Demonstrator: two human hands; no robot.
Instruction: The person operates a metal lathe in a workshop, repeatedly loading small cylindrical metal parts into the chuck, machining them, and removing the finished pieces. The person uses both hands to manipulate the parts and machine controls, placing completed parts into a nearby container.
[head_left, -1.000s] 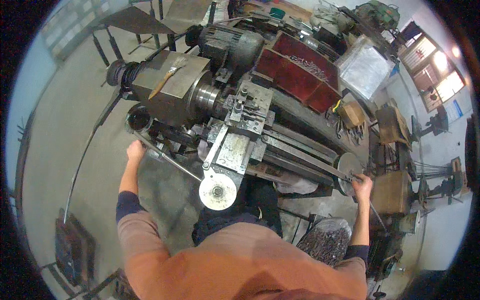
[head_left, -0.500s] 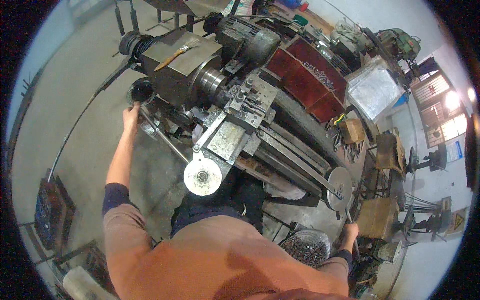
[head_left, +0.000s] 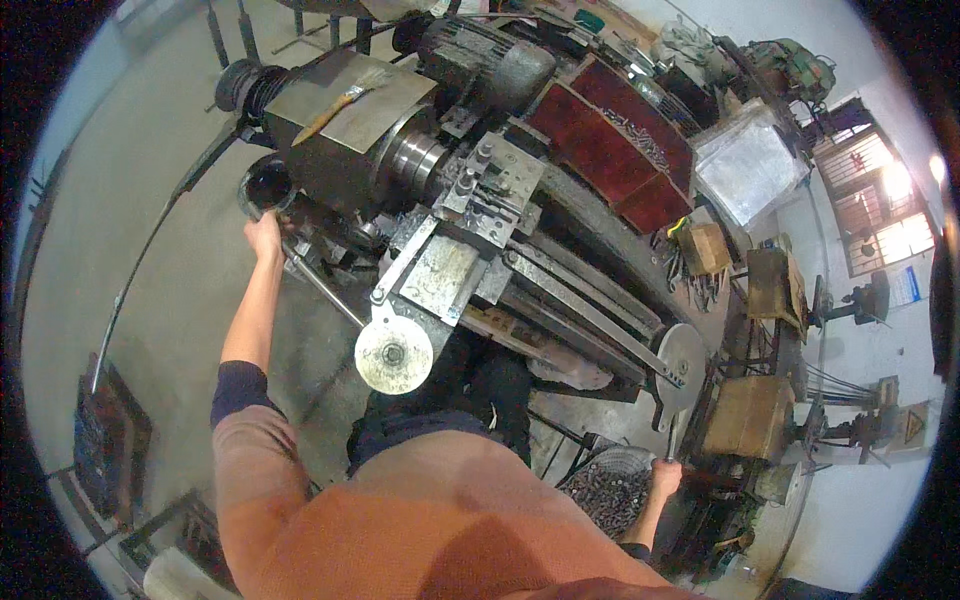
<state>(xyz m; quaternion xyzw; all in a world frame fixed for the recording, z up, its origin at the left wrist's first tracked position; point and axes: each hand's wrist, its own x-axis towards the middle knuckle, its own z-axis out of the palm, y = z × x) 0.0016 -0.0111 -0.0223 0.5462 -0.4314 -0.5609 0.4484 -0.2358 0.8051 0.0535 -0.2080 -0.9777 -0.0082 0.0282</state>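
A small metal lathe (head_left: 490, 200) stretches in front of me. My left hand (head_left: 263, 238) is closed at its left side, just below a dark round cup-like part (head_left: 268, 186) and beside the upper end of a steel bar (head_left: 325, 290); what the fingers grip is hidden. My right hand (head_left: 665, 478) is wrapped around a lever handle (head_left: 671, 440) that reaches up to a grey metal disc (head_left: 680, 362) at the lathe's right end. Between my arms sits a pale round disc (head_left: 394, 354), joined by an arm to the tool block (head_left: 493, 195). The steel spindle (head_left: 415, 160) faces that block.
A wooden-handled brush (head_left: 328, 115) lies on the headstock. Behind the bed stand a motor (head_left: 480, 65) and a red tray (head_left: 612, 140) with small metal parts. A basket (head_left: 610, 490) of dark metal pieces stands near my right arm, with cardboard boxes (head_left: 745, 415) farther right.
My right hand has swung left and slightly down with the lever handle. The left hand stays at the same part. The whole view has shifted a little.
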